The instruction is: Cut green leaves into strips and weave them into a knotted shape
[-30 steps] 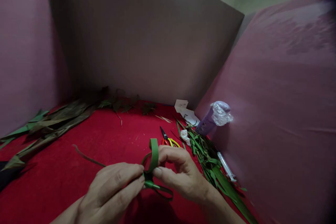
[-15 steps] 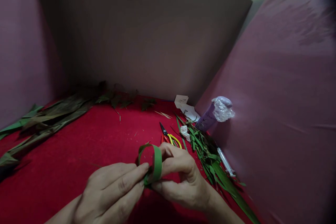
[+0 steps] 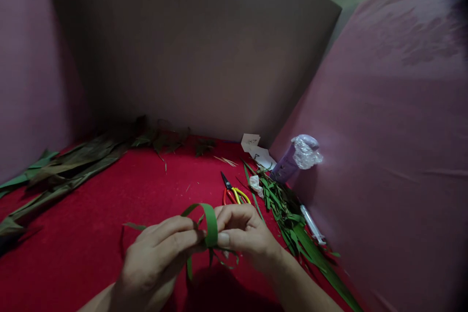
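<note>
A narrow green leaf strip [image 3: 211, 224] arches in a loop between my two hands, with thin loose ends hanging below it. My left hand [image 3: 157, 253] is closed, its fingers pressed together on the left side of the loop. On the right side, my right hand [image 3: 248, 236] pinches the strip between thumb and fingers. Another strip end pokes out beyond the left knuckles. Just past the right hand lie scissors [image 3: 234, 191] with one red and one yellow handle, blades pointing away. The fingers hide where the strip ends cross.
Cut green leaves [image 3: 285, 214] are heaped at right, beside a plastic syringe [image 3: 312, 225]. A purple container [image 3: 287, 163] with clear wrap leans by the pink wall. White cards [image 3: 259, 153] and thin sticks [image 3: 225, 161] lie at the back. Long dried leaves [image 3: 73, 170] cover the left side.
The leaf loop has shifted slightly left and tilted, and loose strip ends now show beneath it. Both hands have turned a little; the right thumb now presses the loop's lower right side.
</note>
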The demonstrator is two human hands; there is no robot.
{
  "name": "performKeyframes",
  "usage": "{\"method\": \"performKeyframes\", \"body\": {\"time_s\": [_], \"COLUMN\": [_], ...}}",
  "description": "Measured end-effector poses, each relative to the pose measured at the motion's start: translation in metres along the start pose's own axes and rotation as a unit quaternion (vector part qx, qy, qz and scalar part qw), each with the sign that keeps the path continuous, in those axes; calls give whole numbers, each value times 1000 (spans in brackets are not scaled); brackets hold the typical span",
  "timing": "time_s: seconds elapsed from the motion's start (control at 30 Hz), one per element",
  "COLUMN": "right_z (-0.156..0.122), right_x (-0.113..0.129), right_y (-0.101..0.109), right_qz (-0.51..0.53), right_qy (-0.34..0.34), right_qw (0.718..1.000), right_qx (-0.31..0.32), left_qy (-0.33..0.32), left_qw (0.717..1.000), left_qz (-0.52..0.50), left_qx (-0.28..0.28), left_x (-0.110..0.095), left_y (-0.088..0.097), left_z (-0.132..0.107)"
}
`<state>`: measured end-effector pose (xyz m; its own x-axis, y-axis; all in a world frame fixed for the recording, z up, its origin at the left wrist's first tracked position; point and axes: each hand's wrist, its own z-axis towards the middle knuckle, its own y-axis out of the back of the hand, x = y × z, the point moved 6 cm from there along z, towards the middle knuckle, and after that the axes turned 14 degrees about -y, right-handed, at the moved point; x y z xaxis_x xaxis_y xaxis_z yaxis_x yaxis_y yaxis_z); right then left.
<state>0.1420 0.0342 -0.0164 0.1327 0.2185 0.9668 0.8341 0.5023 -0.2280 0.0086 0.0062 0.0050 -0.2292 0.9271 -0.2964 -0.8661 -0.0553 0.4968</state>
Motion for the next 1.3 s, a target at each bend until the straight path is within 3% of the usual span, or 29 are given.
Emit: {"method": "performKeyframes", "body": {"time_s": [0.3,0.47,0.57,0.73,0.93,1.3], "right_z": [7,9,11,13,15,15], "right_x": [-7,-9,-10,-13,-15,-14], "right_y": [3,9,11,13,13,12], "right_qz": [16,62,70,83,98,96], "right_qy": [-41,-29,-18,-14,-3,3], "right_qw": [999,998,997,996,995,994], "right_qx": [8,-12,-25,-39,-34,-50], "left_qy": [109,212,294,423,450,458], "left_qw": [986,962,929,829,779,764], "left_qz": [-125,-170,-226,-365,-436,-453], "left_qx": [28,2,-18,-29,-13,19], "left_x": [15,27,35,40,43,46], "left_y": [-12,-17,-21,-32,-40,-45], "left_z": [-3,-11,-16,-23,-26,-32]}}
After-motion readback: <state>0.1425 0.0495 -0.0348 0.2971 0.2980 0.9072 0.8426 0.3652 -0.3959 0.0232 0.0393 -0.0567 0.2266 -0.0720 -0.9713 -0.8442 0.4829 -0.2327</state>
